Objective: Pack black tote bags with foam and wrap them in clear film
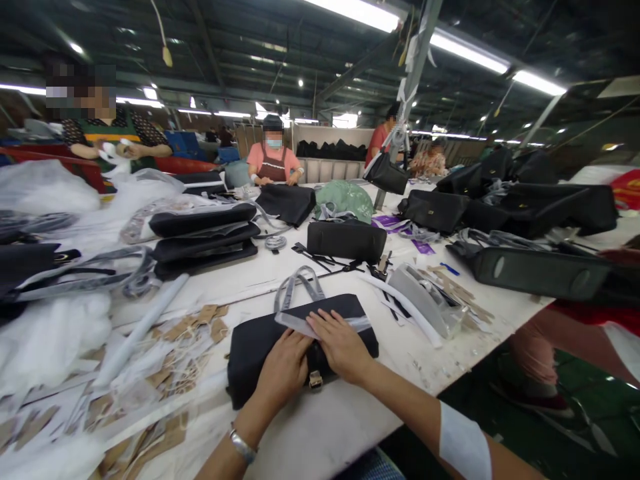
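A black handbag (255,343) lies flat on the white table (325,427) just in front of me, its grey wrapped handles (299,285) pointing away. My left hand (283,370) rests on the bag's middle, fingers bent over the front strap. My right hand (340,343) lies on top of the bag, fingers stretched out onto a white strip (295,323) across it. A small metal buckle (315,380) shows below, between my two hands.
Stacked black bags (203,240) lie at the left, another bag (346,240) ahead, more bags (530,200) at the right. Brown card tags (200,320) and white wrapping (55,333) cover the left. A grey tool (425,303) lies right. Other people work across the table.
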Motion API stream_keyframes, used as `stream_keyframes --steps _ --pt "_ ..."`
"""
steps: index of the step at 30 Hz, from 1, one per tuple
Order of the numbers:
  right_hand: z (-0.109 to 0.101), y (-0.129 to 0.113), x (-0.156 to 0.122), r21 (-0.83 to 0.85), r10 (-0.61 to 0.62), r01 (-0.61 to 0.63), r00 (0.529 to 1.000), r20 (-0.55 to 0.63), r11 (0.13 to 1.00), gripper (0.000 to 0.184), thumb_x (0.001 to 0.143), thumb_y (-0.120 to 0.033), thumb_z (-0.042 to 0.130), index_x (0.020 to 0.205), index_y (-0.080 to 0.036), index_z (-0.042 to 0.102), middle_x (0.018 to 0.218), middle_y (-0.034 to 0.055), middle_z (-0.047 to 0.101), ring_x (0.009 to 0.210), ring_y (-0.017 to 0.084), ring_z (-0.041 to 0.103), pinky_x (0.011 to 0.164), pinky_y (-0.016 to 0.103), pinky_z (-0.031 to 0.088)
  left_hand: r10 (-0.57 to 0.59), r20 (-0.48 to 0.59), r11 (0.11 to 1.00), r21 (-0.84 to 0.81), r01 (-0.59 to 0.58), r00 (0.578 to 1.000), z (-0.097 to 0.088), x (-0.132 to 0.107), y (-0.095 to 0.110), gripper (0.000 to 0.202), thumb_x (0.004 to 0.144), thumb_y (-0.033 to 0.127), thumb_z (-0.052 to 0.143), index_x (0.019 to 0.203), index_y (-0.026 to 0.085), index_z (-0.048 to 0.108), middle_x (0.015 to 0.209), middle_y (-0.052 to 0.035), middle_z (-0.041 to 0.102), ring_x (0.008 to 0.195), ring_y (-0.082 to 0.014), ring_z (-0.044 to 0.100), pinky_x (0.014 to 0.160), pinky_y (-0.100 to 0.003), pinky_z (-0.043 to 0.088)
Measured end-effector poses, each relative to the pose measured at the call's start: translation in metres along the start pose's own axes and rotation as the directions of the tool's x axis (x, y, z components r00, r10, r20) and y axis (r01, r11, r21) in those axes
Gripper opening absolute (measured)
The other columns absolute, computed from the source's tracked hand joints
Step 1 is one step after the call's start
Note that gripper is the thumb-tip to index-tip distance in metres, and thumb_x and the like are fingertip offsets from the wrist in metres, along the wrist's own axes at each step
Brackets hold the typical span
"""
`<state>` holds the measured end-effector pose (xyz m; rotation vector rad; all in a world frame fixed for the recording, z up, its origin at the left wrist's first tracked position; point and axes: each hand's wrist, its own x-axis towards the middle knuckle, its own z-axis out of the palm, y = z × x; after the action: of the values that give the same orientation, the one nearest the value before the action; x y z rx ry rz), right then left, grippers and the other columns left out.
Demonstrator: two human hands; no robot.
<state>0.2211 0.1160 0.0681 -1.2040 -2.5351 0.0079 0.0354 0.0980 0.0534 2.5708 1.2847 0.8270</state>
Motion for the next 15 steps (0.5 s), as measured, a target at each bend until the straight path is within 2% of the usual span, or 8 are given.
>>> stream_keyframes --steps 3,6,8,10,11,13,15 --pt "-0.002 -0.003 0.004 -0.013 -0.088 0.089 0.995 0.052 0.996 0.058 0.093 -0.014 0.037 0.151 -0.013 0.033 0.155 0.0077 0.038 0.145 0.021 0.030 0.120 0.045 0.027 -0.051 -0.121 0.994 -0.106 0.038 0.991 -0.003 -0.004 0.005 0.041 0.080 0.004 0.051 0.115 0.019 0.064 0.119 -0.0099 0.068 0.116 -0.0243 0.060 0.104 -0.043 0.048" --pt "-0.001 -0.005 0.007 -0.030 -0.169 0.173 0.981 0.095 0.984 0.062 0.090 -0.014 0.040 0.151 -0.011 0.031 0.157 0.0098 0.033 0.147 0.023 0.024 0.120 0.045 0.025 -0.124 -0.277 0.972 -0.225 0.061 0.953 -0.006 -0.009 0.009 0.022 0.084 0.008 0.050 0.096 0.019 0.065 0.100 -0.0078 0.070 0.098 -0.0212 0.065 0.091 -0.037 0.054" --pt "-0.002 -0.005 0.009 -0.044 -0.211 0.217 0.971 0.113 0.975 0.065 0.089 -0.013 0.041 0.153 -0.013 0.029 0.159 0.0086 0.030 0.148 0.024 0.022 0.120 0.046 0.024 -0.226 -0.405 0.943 -0.320 0.094 0.886 -0.009 -0.011 0.012 0.017 0.087 0.011 0.049 0.092 0.020 0.062 0.095 -0.0070 0.068 0.093 -0.0197 0.065 0.086 -0.035 0.055" --pt "-0.003 -0.005 0.011 -0.062 -0.240 0.250 0.962 0.129 0.966 0.067 0.089 -0.014 0.042 0.154 -0.019 0.026 0.160 0.0061 0.027 0.148 0.025 0.021 0.119 0.048 0.024 -0.361 -0.501 0.897 -0.417 0.146 0.787 -0.013 -0.013 0.015 0.016 0.090 0.014 0.048 0.098 0.019 0.061 0.104 -0.0092 0.065 0.101 -0.0204 0.063 0.085 -0.033 0.056" --pt "-0.003 -0.005 0.012 -0.071 -0.251 0.262 0.958 0.137 0.962 0.066 0.090 -0.015 0.042 0.154 -0.023 0.027 0.161 0.0047 0.026 0.148 0.026 0.022 0.118 0.049 0.025 -0.416 -0.525 0.876 -0.451 0.172 0.742 -0.015 -0.015 0.016 0.019 0.091 0.016 0.048 0.105 0.019 0.061 0.113 -0.0109 0.062 0.110 -0.0216 0.060 0.086 -0.033 0.055" --pt "-0.005 -0.005 0.014 -0.088 -0.271 0.286 0.951 0.152 0.954 0.062 0.093 -0.019 0.043 0.152 -0.031 0.029 0.161 0.0031 0.026 0.147 0.029 0.024 0.116 0.054 0.026 -0.502 -0.534 0.837 -0.498 0.227 0.680 -0.023 -0.022 0.020 0.027 0.094 0.021 0.049 0.119 0.021 0.058 0.129 -0.0126 0.056 0.123 -0.0236 0.053 0.092 -0.035 0.054" --pt "-0.005 -0.004 0.016 -0.091 -0.302 0.319 0.939 0.164 0.943 0.058 0.095 -0.024 0.044 0.150 -0.037 0.033 0.160 0.0022 0.027 0.146 0.031 0.026 0.113 0.057 0.026 -0.576 -0.509 0.784 -0.565 0.257 0.640 -0.032 -0.039 0.024 0.032 0.096 0.027 0.050 0.126 0.022 0.055 0.128 -0.0117 0.058 0.120 -0.0229 0.057 0.094 -0.037 0.053"
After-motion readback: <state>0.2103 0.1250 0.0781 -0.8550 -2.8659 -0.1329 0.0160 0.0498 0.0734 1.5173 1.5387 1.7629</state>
